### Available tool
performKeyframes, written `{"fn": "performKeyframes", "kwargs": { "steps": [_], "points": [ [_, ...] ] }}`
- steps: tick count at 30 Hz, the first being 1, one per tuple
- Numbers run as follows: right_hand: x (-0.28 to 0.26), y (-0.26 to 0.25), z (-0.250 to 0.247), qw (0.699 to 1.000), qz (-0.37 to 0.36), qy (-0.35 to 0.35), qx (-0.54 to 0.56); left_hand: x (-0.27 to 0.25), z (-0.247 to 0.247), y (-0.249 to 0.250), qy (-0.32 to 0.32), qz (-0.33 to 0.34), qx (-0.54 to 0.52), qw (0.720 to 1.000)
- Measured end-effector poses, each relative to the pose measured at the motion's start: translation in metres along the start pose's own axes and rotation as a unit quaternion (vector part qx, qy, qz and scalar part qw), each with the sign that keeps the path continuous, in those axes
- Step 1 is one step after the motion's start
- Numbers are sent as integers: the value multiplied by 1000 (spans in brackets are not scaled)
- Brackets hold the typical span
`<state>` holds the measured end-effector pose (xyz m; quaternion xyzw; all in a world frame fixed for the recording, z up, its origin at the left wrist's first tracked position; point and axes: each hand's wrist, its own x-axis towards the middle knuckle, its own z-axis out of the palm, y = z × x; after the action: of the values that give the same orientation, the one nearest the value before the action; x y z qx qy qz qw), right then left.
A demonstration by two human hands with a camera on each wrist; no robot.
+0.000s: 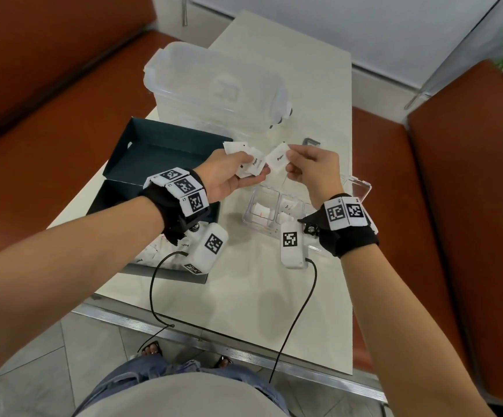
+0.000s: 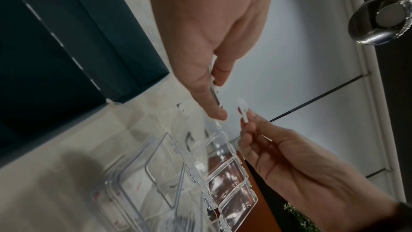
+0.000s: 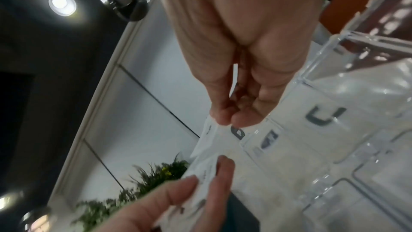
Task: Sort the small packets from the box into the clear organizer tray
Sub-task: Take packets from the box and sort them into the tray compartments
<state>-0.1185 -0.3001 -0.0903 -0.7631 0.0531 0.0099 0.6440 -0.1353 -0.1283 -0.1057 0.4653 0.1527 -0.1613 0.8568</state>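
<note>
Above the pale table, both hands are raised over the clear plastic tray. Left hand, palm up, fingers curled, cradles a fan of flat white paper packets. Right hand pinches one "Pepper" packet by its edge, long axis slanting up-right. Behind sits the dark cardboard box.

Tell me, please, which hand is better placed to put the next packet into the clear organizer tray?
Probably the right hand. It pinches a single Pepper packet and hovers above the clear organizer tray. The left hand holds a bunch of packets, nearer the dark box.
</note>
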Motion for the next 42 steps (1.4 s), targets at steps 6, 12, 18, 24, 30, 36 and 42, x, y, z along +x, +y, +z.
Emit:
{"fn": "performKeyframes", "kwargs": {
  "steps": [6, 12, 18, 24, 30, 36, 42],
  "points": [
    [-4, -4, 8, 998, 26, -64, 8, -3, 5, -3, -26, 16, 35, 999],
    [1, -6, 7, 996, 6, -57, -72, -7, 6, 4, -57, -5, 43, 997],
    [3, -7, 2, 990, -14, -59, -125, -8, 5, 9, -68, -17, 119, 990],
    [5, -11, -6, 981, -32, -71, -178, -9, 7, 9, -88, -16, 164, 982],
    [8, -16, -14, 980, -17, -107, -165, -7, 10, 5, -95, -12, 187, 978],
    [17, -13, -35, 982, -48, -14, -184, -1, 5, 2, -56, -12, 167, 984],
    [11, 23, -40, 893, -123, 0, -432, 1, -5, 3, -33, -8, 147, 989]
  ]
}}
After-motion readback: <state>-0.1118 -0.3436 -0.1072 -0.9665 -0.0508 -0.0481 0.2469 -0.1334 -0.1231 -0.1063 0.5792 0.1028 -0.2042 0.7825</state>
